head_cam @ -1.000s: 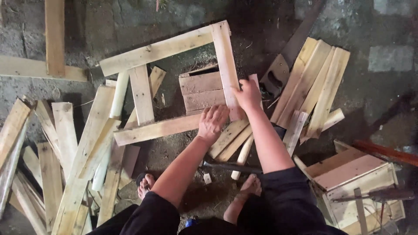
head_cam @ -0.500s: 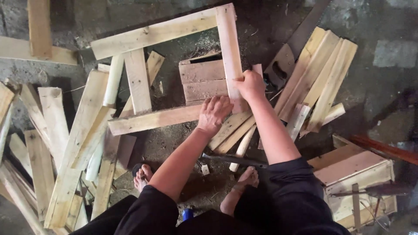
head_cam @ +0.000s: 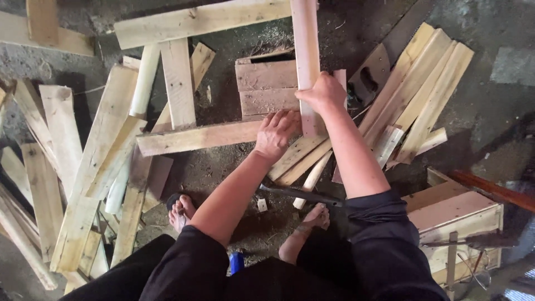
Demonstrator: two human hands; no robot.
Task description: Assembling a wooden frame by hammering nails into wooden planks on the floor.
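Note:
A square wooden frame (head_cam: 184, 22) of pale planks lies on the dirt floor in front of me. My left hand (head_cam: 276, 134) presses flat on the near rail (head_cam: 195, 136), fingers spread, close to the frame's near right corner. My right hand (head_cam: 322, 93) grips the frame's right upright plank (head_cam: 305, 50) just above that corner. A small wooden block box (head_cam: 264, 83) sits inside the frame, behind the hands. I crouch with both bare feet in sandals just below the frame.
Loose planks (head_cam: 67, 167) are piled at the left. More slats (head_cam: 418, 95) fan out at the right beside a hand saw (head_cam: 373, 72). A dark metal bar (head_cam: 301, 195) lies by my feet. A wooden crate (head_cam: 457, 217) stands at the lower right.
The view has shifted so the frame sits higher and closer. My right hand slid down the upright plank toward the corner; my left hand stays on the near rail.

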